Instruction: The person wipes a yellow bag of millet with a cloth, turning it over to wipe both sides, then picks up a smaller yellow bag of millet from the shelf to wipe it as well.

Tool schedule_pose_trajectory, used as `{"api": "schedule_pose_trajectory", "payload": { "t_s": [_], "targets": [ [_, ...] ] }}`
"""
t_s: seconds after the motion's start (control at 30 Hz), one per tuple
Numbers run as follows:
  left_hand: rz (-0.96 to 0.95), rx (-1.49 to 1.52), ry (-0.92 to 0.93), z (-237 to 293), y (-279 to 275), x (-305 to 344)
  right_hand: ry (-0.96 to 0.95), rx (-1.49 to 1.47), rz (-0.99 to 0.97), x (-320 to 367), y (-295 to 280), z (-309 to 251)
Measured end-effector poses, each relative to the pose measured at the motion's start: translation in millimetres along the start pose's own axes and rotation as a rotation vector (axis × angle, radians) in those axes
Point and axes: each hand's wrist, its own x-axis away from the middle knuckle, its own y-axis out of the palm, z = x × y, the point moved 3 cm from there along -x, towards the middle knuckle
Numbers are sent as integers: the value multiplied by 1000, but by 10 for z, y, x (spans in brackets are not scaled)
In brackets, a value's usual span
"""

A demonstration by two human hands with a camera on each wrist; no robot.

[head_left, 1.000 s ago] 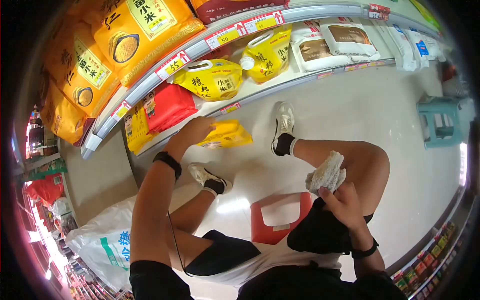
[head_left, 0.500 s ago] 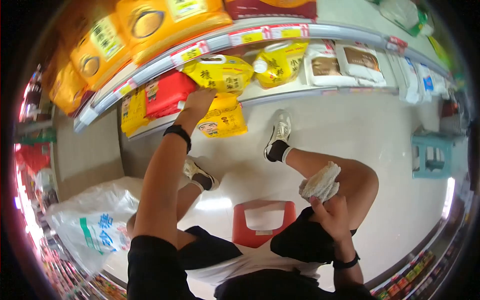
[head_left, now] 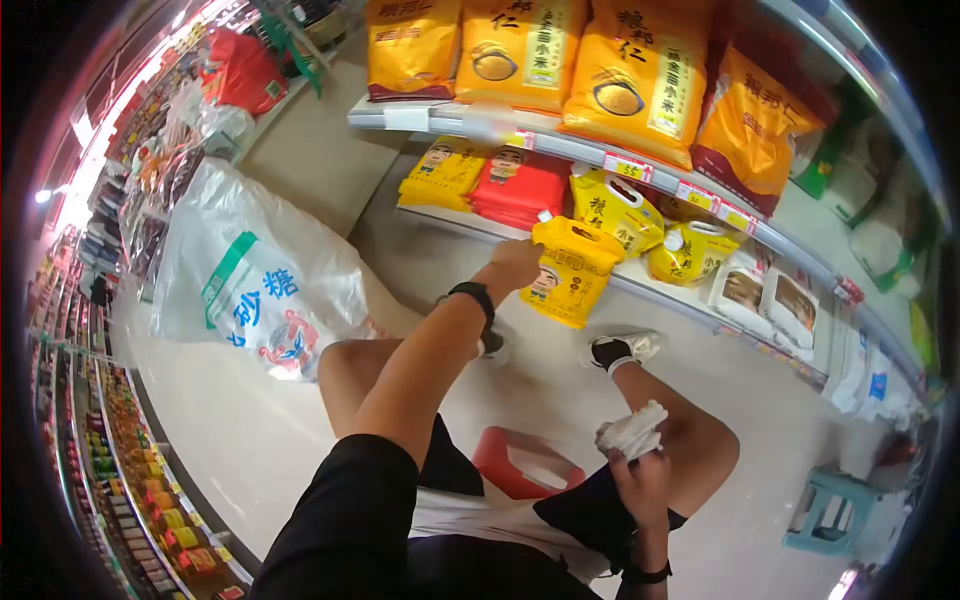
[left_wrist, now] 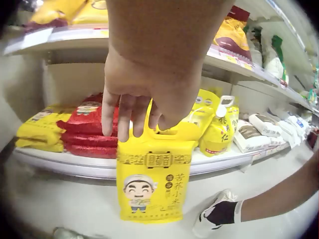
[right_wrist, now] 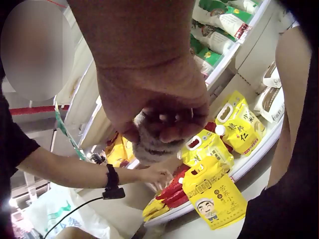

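In the head view, my left hand [head_left: 517, 262] is at the upper left edge of a yellow handled bag [head_left: 572, 278]. The left wrist view shows this hand [left_wrist: 149, 94] with fingers hanging loosely above the bag [left_wrist: 154, 184], none through its handle hole; contact is unclear. In the right wrist view, the fingers [right_wrist: 157, 177] look apart from the bag [right_wrist: 214, 199]. The bag is upright before the lower shelf's edge; what bears it is unclear. My right hand [head_left: 643, 485] grips a crumpled grey-white cloth [head_left: 632, 432] above the thigh.
The lower shelf [head_left: 640, 277] holds red packs [head_left: 518, 188], yellow packs [head_left: 443, 172] and jug-like yellow bags [head_left: 690, 252]. Big orange bags [head_left: 635, 80] stand above. A large white sack [head_left: 270, 290] is at left, a red stool [head_left: 510, 465] below, a teal stool [head_left: 832, 508] at right.
The head view has turned, bringing the white sack and left shelves further in. The yellow bag is more upright, and my left hand has shifted from its top to its left edge. The right hand keeps the cloth.
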Motion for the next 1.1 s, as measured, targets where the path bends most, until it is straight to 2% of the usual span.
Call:
{"api": "schedule_pose_trajectory", "payload": {
  "t_s": [0.07, 0.13, 0.2, 0.27, 0.33, 0.37, 0.43, 0.47, 0.5, 0.57, 0.6, 0.63, 0.67, 0.7, 0.77, 0.8, 0.83, 0.9, 0.93, 0.97, 1.0, 1.03, 1.07, 1.1],
  "targets": [
    [37, 20, -82, -312, -105, 234, 70, -73, -30, 31, 106, -31],
    [-74, -132, -211, -610, -225, 374, 64, -80, -77, 16, 149, -189],
    [-26, -198, -269, -981, -454, 336, 76, -36, -147, -29, 135, -276],
    [26, -202, -338, -1405, -761, 156, 74, -42, -139, -114, 141, -437],
    [81, -107, -435, -1562, -1259, 145, 99, -33, -151, -165, 191, -478],
    [77, -95, -443, -1710, -1248, 90, 99, -24, -162, -173, 211, -465],
    [289, 124, -602, -2047, -1283, -26, 112, -2, -213, -241, 276, -418],
    [301, 218, -671, -2200, -1168, -80, 36, 80, -203, -289, 301, -438],
    [310, 228, -679, -2325, -1028, -142, 145, 75, -271, -325, 311, -435],
    [295, 435, -873, -2743, -303, -369, 239, 79, -267, -318, 381, -247],
    [285, 444, -881, -2914, 77, -510, 245, 87, -279, -357, 391, -221],
    [276, 585, -956, -3072, 454, -621, 254, 103, -315, -414, 376, -233],
    [269, 728, -1029, -3142, 643, -674, 260, 120, -352, -475, 370, -225],
    [263, 740, -1042, -3216, 791, -762, 261, 132, -366, -525, 370, -192],
    [236, 994, -1066, -3196, 843, -833, 345, 125, -360, -571, 350, -58],
    [231, 1018, -1084, -3208, 886, -893, 450, 384, -512, -559, 310, 56],
    [294, 1115, -1104, -3293, 975, -977, 441, 408, -534, -674, 322, 76],
    [349, 1211, -1148, -3514, 1164, -1125, 297, 329, -354, -792, 419, -10],
    [369, 1233, -1109, -3627, 1252, -1226, 238, 306, -269, -857, 471, -50],
    [383, 1253, -1065, -3671, 1336, -1301, 255, 314, -284, -919, 482, -41],
    [361, 1256, -1073, -3700, 1424, -1336, 347, 266, -384, -953, 523, -17],
    [381, 1471, -1088, -3729, 1475, -1345, 437, 213, -480, -964, 567, 20],
    [401, 1685, -1096, -3726, 1496, -1329, 255, 80, -376, -1042, 673, -6],
    [387, 1682, -1094, -3693, 1486, -1299, 266, 79, -371, -1084, 689, -32]
  ]
}}
